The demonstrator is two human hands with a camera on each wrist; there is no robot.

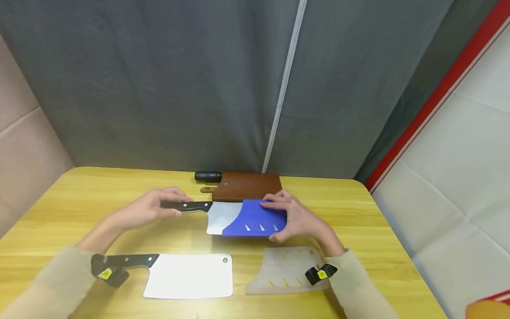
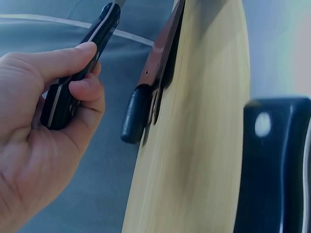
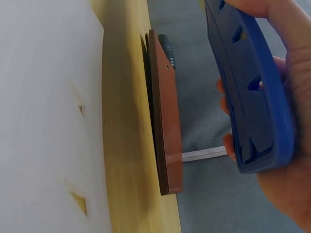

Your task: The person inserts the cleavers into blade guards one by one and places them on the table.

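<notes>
Bare cleaver (image 1: 189,275) and clear sheath (image 1: 284,270) lie at the near table edge.
Beyond them, above the wooden table (image 1: 71,199), left hand (image 1: 153,207) fingers curl around the black handle (image 1: 187,206) of a knife (image 1: 221,216), while right hand (image 1: 296,217) fingers and thumb pinch the blue sheath (image 1: 256,219) covering part of its blade. A brown leather sheath (image 1: 247,185) with a knife in it lies behind.

Yellow wooden table (image 1: 79,195); grey curtain (image 1: 179,79) behind.
</notes>
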